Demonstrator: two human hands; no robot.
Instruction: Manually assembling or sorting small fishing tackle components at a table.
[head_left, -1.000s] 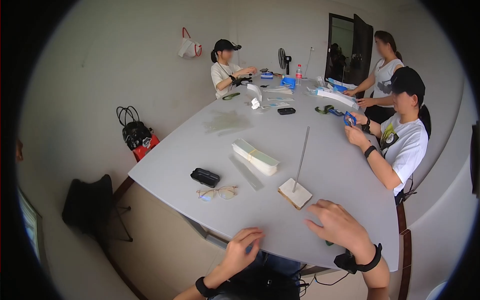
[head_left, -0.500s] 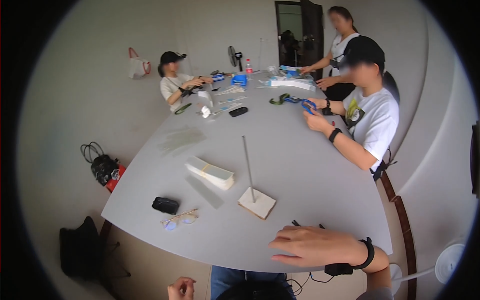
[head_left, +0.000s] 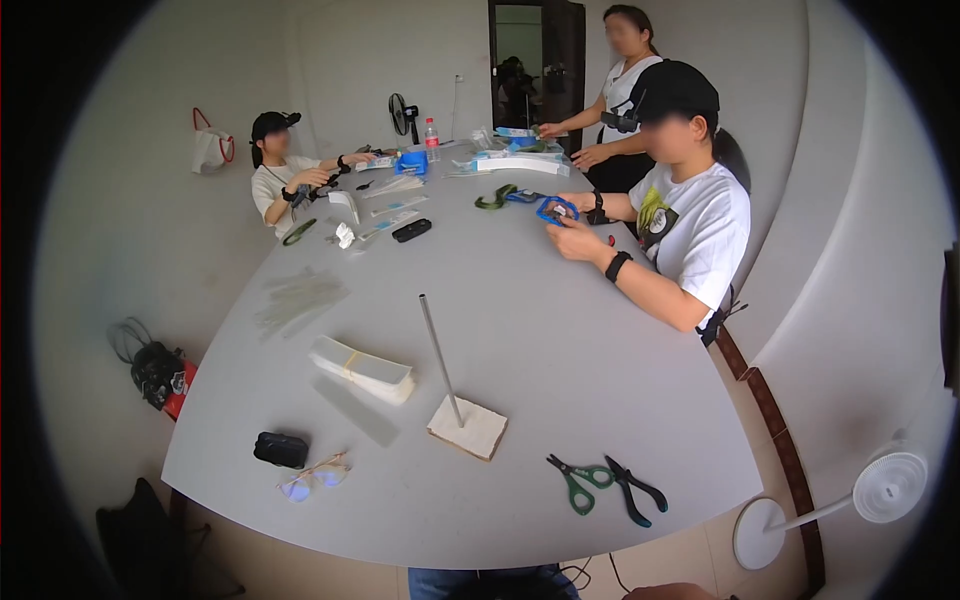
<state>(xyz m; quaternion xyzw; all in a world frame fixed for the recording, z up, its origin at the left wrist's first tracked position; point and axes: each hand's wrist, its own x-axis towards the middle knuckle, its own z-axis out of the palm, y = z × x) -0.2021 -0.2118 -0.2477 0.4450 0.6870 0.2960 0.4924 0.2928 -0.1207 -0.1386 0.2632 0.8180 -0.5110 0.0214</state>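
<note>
At the lower edge, only a sliver of my right hand [head_left: 672, 592] shows, below the table's front edge, its fingers mostly hidden. My left hand is out of view. Nearest to the right hand, green-handled scissors [head_left: 580, 487] lie on the table beside dark pliers [head_left: 634, 490] with green-tipped handles. To their left stands an upright metal rod [head_left: 440, 355] on a white block base [head_left: 467, 428]. Further left is a stack of clear plastic sleeves [head_left: 362, 369] with a yellow band round it. Loose clear strips [head_left: 298, 303] lie flat behind it.
Glasses [head_left: 314, 478] and a black case [head_left: 281, 450] lie at the table's [head_left: 560, 350] left front. At right, a person [head_left: 690, 220] holds a blue strap loop [head_left: 557, 210]. Two other people are at the far end, near a bottle [head_left: 432, 140]. A white fan [head_left: 888, 487] stands right.
My right hand has drawn back from over the table, uncovering the scissors and pliers. My left hand has left the view. The whole view has shifted, with things now further left.
</note>
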